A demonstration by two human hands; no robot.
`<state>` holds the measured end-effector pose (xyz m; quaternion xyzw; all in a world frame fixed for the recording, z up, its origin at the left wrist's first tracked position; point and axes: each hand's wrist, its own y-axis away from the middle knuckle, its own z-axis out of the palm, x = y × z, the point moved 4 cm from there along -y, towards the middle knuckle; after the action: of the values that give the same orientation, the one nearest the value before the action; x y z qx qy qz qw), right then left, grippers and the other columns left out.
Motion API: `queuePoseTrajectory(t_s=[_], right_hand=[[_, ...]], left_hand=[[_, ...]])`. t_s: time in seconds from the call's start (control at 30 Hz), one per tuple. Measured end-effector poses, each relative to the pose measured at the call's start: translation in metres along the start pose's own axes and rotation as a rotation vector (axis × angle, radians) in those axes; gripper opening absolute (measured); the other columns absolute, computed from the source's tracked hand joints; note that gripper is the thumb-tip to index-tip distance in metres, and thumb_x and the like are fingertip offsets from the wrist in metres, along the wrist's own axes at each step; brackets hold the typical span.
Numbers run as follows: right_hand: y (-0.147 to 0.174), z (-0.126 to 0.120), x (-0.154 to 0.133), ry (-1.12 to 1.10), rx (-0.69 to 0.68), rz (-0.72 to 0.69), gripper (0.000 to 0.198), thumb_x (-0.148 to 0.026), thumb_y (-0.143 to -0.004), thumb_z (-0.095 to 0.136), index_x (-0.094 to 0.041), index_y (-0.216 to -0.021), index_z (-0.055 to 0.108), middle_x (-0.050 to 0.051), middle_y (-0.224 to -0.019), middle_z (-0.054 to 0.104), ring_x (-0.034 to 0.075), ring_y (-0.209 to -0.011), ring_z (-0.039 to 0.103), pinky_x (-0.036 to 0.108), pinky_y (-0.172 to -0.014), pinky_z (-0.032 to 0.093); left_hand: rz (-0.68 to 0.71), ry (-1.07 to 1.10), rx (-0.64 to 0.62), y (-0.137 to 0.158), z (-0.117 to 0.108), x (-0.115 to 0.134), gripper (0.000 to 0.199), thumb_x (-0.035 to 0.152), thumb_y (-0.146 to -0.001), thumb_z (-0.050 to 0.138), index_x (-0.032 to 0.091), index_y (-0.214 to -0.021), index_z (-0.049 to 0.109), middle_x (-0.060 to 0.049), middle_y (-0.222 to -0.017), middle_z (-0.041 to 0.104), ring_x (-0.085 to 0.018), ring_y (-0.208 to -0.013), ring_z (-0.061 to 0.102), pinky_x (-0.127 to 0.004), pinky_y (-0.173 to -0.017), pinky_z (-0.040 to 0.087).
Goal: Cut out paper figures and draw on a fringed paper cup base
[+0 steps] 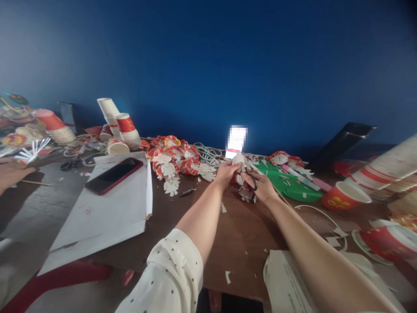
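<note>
My left hand (226,173) is closed on a small white paper cutout (239,161), held up over the middle of the brown table. Close beside it on the right, my right hand (260,184) has its fingers through the dark handles of a pair of scissors (252,181); the blades are mostly hidden by the hands and paper. Just behind the hands, a lit phone (235,141) stands upright, its screen blurred out. To the left lies a heap of red and white paper crafts (177,156) with white figure cutouts (171,186) on them.
A dark phone (114,176) rests on a white box (97,217) at left. Paper cups (125,130) stand behind it. Green paper (286,182) with scraps, an orange cup (345,195) and stacked cups (384,163) are on the right. Another person's hand (13,171) shows far left.
</note>
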<state>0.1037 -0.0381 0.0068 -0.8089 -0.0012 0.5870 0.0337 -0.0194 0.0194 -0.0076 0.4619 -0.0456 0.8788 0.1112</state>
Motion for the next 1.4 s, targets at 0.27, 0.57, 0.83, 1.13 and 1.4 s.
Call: queuePoseTrajectory(t_s=[0.27, 0.57, 0.83, 1.13, 1.4], right_hand=[[-0.001, 0.0, 0.001, 0.006, -0.002, -0.002, 0.054, -0.073, -0.064, 0.072, -0.02, -0.06, 0.06, 0.0, -0.051, 0.056, 0.013, -0.047, 0.05, 0.026, -0.046, 0.037], [0.001, 0.001, -0.002, 0.021, 0.012, 0.001, 0.052, -0.073, -0.065, 0.07, -0.021, -0.065, 0.062, -0.001, -0.054, 0.056, 0.013, -0.046, 0.049, 0.027, -0.046, 0.036], [0.002, 0.001, -0.004, 0.006, 0.016, -0.008, 0.053, -0.073, -0.064, 0.072, -0.02, -0.063, 0.062, 0.0, -0.055, 0.057, 0.013, -0.047, 0.049, 0.028, -0.046, 0.036], [0.006, 0.003, -0.009, -0.052, -0.006, 0.023, 0.053, -0.071, -0.062, 0.074, -0.02, -0.062, 0.06, 0.0, -0.055, 0.058, 0.011, -0.047, 0.049, 0.026, -0.044, 0.035], [0.01, 0.001, -0.013, -0.115, -0.005, 0.026, 0.051, -0.068, -0.064, 0.075, -0.019, -0.06, 0.06, 0.0, -0.055, 0.058, 0.011, -0.048, 0.048, 0.025, -0.044, 0.033]], left_hand=[[-0.009, -0.004, 0.018, -0.003, -0.002, -0.003, 0.032, 0.032, -0.063, 0.082, 0.012, -0.08, 0.064, 0.0, -0.057, 0.062, -0.013, -0.047, 0.056, -0.026, -0.052, 0.046], [-0.003, -0.011, 0.017, -0.001, -0.002, -0.001, 0.03, 0.032, -0.065, 0.081, 0.011, -0.078, 0.065, -0.001, -0.056, 0.062, -0.013, -0.047, 0.057, -0.027, -0.054, 0.046], [0.031, 0.009, -0.004, -0.004, -0.004, -0.003, 0.032, 0.035, -0.062, 0.083, 0.012, -0.077, 0.065, -0.001, -0.057, 0.063, -0.012, -0.049, 0.058, -0.025, -0.055, 0.046], [0.023, -0.047, -0.044, -0.002, -0.004, 0.0, 0.035, 0.038, -0.062, 0.083, 0.012, -0.079, 0.067, -0.001, -0.059, 0.064, -0.014, -0.051, 0.058, -0.027, -0.055, 0.047], [0.014, -0.057, -0.113, -0.005, -0.006, -0.002, 0.037, 0.038, -0.062, 0.084, 0.011, -0.081, 0.067, -0.004, -0.063, 0.067, -0.015, -0.055, 0.061, -0.029, -0.06, 0.05]])
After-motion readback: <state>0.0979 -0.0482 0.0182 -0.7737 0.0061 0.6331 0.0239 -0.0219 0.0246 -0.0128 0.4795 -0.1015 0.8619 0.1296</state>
